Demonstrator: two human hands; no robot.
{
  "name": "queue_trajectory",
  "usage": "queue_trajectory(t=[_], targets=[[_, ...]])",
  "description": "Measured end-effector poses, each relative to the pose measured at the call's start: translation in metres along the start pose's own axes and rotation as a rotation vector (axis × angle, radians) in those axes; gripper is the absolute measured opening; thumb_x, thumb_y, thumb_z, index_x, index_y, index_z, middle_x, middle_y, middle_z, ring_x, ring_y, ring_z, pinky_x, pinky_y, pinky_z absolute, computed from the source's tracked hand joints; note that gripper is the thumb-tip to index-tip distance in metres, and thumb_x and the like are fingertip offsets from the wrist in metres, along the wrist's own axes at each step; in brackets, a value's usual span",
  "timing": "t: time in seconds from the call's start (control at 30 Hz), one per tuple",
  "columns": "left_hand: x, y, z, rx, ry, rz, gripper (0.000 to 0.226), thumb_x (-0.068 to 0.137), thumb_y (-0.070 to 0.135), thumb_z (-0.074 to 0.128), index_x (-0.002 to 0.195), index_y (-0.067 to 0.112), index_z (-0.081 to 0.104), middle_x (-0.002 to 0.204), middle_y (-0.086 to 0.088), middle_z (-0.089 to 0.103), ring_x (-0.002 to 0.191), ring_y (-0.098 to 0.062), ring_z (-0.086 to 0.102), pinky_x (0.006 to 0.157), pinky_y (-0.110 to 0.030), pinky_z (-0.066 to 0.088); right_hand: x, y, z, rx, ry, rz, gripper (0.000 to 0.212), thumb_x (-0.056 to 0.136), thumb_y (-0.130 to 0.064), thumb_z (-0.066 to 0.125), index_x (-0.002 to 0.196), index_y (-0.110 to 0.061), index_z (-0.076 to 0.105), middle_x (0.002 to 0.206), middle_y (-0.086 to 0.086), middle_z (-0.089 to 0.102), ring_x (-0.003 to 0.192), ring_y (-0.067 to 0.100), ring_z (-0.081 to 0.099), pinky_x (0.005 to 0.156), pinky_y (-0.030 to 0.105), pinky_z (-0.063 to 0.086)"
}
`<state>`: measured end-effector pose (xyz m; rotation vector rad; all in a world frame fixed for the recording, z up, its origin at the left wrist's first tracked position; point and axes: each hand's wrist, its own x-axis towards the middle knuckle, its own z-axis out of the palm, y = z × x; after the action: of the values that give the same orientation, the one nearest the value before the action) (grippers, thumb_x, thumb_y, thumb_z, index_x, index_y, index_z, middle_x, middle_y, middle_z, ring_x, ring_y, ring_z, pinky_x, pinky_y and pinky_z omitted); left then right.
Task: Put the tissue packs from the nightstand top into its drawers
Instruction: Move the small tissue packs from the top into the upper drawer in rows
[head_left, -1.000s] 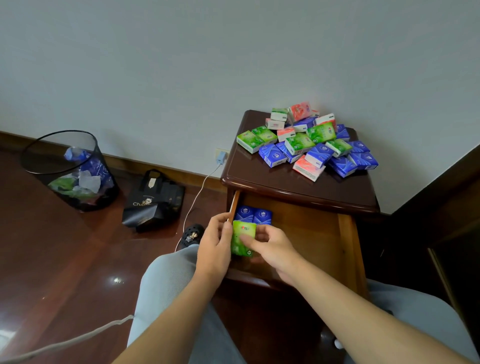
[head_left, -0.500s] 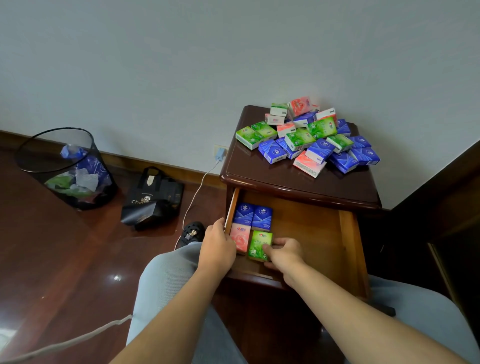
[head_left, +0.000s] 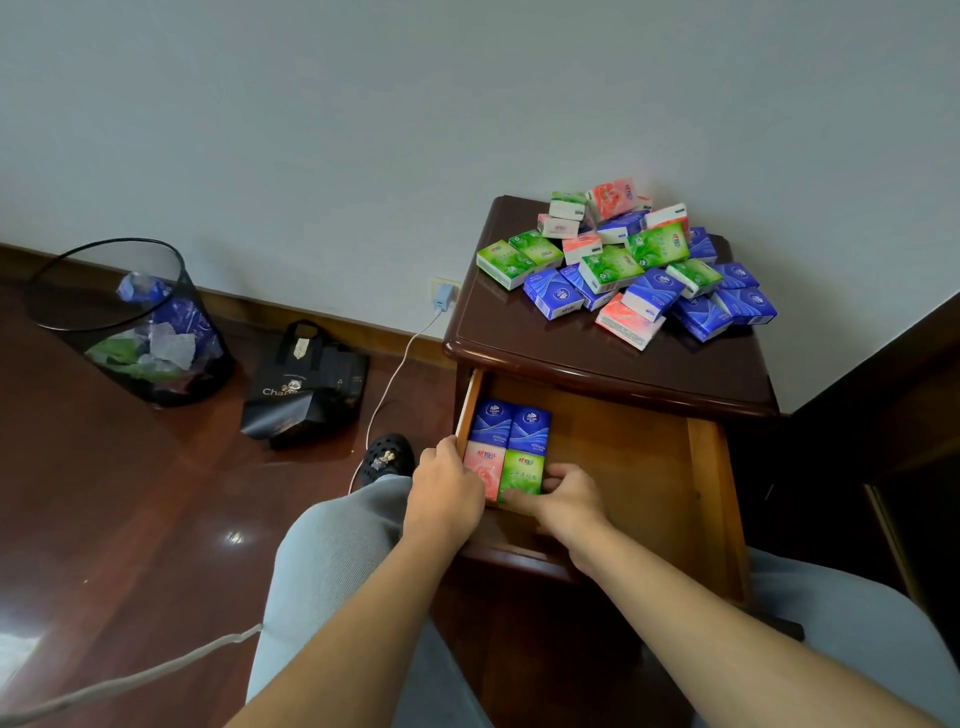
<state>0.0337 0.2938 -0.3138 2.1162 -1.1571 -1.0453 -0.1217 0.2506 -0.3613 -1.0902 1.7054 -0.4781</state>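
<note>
A dark wooden nightstand (head_left: 571, 353) carries a heap of several green, blue and pink tissue packs (head_left: 628, 265) at the back of its top. Its top drawer (head_left: 649, 467) is pulled out. In the drawer's left corner lie two blue packs (head_left: 511, 426), with a pink pack (head_left: 480, 465) and a green pack (head_left: 522, 470) in front of them. My left hand (head_left: 447, 488) rests on the drawer's left wall, partly covering the pink pack. My right hand (head_left: 566, 499) grips the green pack's near right corner with thumb and fingers.
A black mesh wastebasket (head_left: 130, 322) holding rubbish stands on the floor at the left, next to a black bag (head_left: 306, 384). A white charger cable (head_left: 395, 374) runs from a wall socket down to the floor. Dark furniture (head_left: 893, 441) stands right of the nightstand.
The green pack went from being held upright in both hands to lying flat in the drawer beside the pink pack. My right hand has pressed it into line.
</note>
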Motion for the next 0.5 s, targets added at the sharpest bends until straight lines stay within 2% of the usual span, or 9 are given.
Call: queue_trajectory(t=[0.07,0.17,0.37,0.5], targets=[[-0.002,0.003,0.002,0.016,0.005,-0.009,0.046,0.102,0.015,0.044,0.147,0.015,0.041,0.141,-0.01,0.047,0.126,-0.029,0.052,0.106,-0.051,0.049,-0.001,-0.004,0.001,-0.185,0.007,-0.077,0.089,0.058,-0.039,0.102,0.129,-0.023,0.051,0.121,-0.003,0.063,0.113,0.019,0.064,0.097,0.043,0.058],[-0.004,0.006,0.003,0.045,0.009,-0.027,0.046,0.1,0.015,0.044,0.146,0.015,0.04,0.141,-0.011,0.047,0.128,-0.032,0.051,0.106,-0.054,0.047,-0.001,-0.01,0.005,-0.374,0.051,-0.162,0.102,0.053,-0.043,0.102,0.136,-0.019,0.049,0.128,0.001,0.057,0.122,0.023,0.058,0.099,0.042,0.055],[-0.003,0.008,0.005,0.049,0.022,-0.085,0.047,0.1,0.019,0.043,0.147,0.019,0.038,0.143,-0.008,0.047,0.128,-0.033,0.05,0.107,-0.054,0.044,0.004,-0.008,0.011,-0.509,0.107,-0.225,0.101,0.057,-0.053,0.099,0.136,-0.018,0.046,0.131,0.003,0.051,0.126,0.023,0.051,0.102,0.043,0.052],[0.005,0.01,0.009,0.054,0.084,-0.121,0.048,0.1,0.021,0.044,0.148,0.023,0.038,0.144,-0.007,0.047,0.131,-0.033,0.046,0.11,-0.054,0.039,0.013,-0.01,0.01,-0.471,0.156,-0.253,0.097,0.059,-0.056,0.096,0.137,-0.021,0.051,0.13,0.002,0.053,0.124,0.022,0.053,0.101,0.042,0.052]])
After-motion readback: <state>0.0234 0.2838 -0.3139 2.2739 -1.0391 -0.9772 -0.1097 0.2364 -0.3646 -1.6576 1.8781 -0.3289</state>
